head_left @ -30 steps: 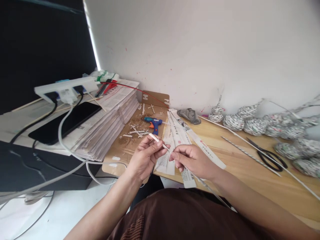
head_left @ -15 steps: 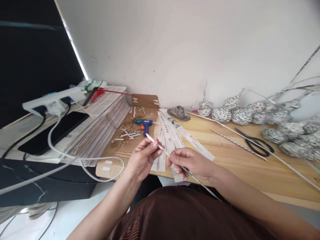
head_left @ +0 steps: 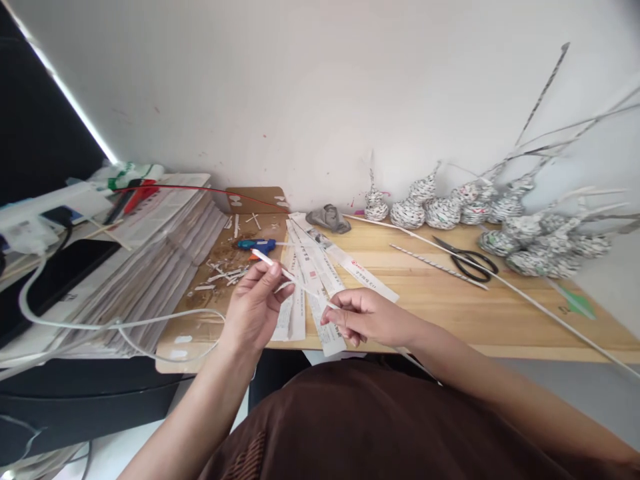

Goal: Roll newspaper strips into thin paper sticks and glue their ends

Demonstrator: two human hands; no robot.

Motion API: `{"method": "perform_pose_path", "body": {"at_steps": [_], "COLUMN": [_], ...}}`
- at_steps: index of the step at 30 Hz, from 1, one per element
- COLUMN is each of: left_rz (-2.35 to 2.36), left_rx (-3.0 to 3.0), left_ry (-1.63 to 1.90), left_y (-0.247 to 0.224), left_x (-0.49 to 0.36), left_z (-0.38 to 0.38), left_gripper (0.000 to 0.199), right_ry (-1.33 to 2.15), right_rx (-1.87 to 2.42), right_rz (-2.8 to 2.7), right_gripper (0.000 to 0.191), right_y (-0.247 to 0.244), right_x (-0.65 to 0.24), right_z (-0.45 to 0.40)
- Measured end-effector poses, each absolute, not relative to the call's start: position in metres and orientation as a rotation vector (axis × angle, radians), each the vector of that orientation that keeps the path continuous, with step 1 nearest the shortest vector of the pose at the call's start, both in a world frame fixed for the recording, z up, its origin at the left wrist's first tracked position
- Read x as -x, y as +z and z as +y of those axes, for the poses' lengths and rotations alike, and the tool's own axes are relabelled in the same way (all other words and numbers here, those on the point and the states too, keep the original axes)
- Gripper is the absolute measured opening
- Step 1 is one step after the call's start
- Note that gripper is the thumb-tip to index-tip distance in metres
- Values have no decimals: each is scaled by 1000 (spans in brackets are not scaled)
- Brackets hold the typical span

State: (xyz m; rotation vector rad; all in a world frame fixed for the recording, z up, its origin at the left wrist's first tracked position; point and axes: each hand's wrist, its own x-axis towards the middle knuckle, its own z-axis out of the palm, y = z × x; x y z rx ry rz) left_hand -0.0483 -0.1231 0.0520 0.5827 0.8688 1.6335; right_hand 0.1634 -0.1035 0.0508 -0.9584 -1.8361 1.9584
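Observation:
A thin rolled paper tube (head_left: 303, 285) runs slantwise between my two hands, its white tip pointing up and left. Near that tip, my left hand (head_left: 254, 308) pinches it between thumb and fingers. My right hand (head_left: 370, 317) grips the tube lower down, fingers curled round it, and a thin length continues below the wrist past the table edge. Beneath and behind the hands, several printed newspaper strips (head_left: 356, 268) lie fanned out. Just beyond the left fingers is a blue glue gun (head_left: 261, 245), partly hidden.
Several woven paper gourd shapes (head_left: 443, 212) line the wall at right. Black scissors (head_left: 474, 265), a striped paper stick (head_left: 435, 265) and a long pale stick (head_left: 530, 300) lie before them. Stacked newspapers (head_left: 175, 243), cables and a phone (head_left: 75, 270) occupy the left. A grey cloth (head_left: 329, 218) sits at the back.
The view has turned to the right, so the table's things appear farther left. My hands are wider apart along the paper tube, with more of it showing between them.

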Motion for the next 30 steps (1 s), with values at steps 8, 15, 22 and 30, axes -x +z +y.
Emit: {"method": "perform_pose_path", "body": {"at_steps": [8,15,22,30], "left_rz": [888,877,814,876], "left_rx": [-576,-461,-596,-886], "left_ry": [1666,1880,1850,1435], "left_y": [53,69,103,51], "left_x": [54,78,72,35], "left_z": [-120,-110,-97,-110], "left_gripper": [17,6,20,21], "right_ry": [2176,1866,1537,1293], "right_rx": [857,1050,1016,731], "right_rz": [-1774,-2009,-1782,-1138], "right_gripper": [44,37,34,25], "right_y": [50,64,89,132], "right_x": [-178,-201,-216,-214], "right_z": [-103,-103,-95,-67]}}
